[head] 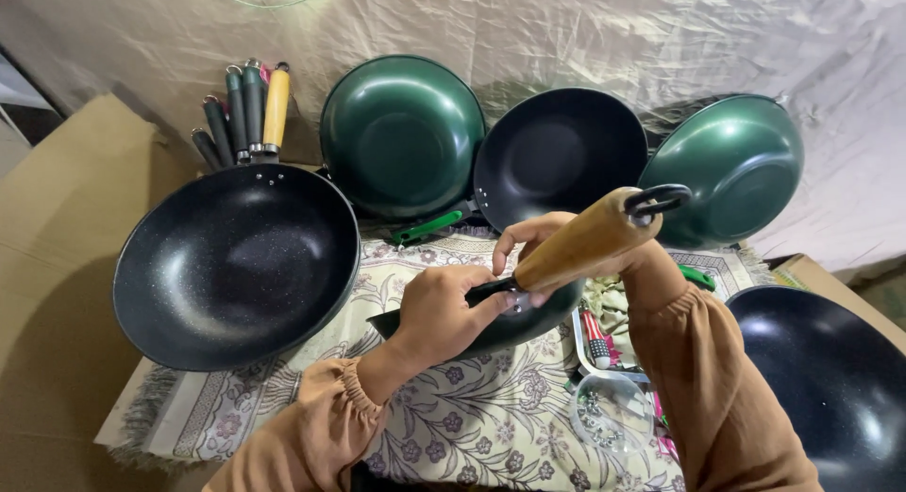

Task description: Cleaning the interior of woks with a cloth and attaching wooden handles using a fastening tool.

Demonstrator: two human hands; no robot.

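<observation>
I hold a dark pan point(514, 324) edge-on over a floral mat point(472, 426). Its wooden handle point(585, 242) points up and right, ending in a black hanging loop point(658, 200). My left hand point(444, 313) grips the pan at the joint where the handle meets the rim. My right hand point(533, 239) curls over the handle near the same joint, with my orange sleeve point(708, 379) below it.
A large black speckled wok point(236, 266) lies at left with a bundle of handles point(247, 110) behind it. Two green pans point(401, 133) point(731, 166) and a black pan point(557, 152) lean on the cloth wall. Another black wok point(830, 388) sits at right. A clear bowl of small parts point(609, 416) and a red-handled tool point(595, 339) lie on the mat.
</observation>
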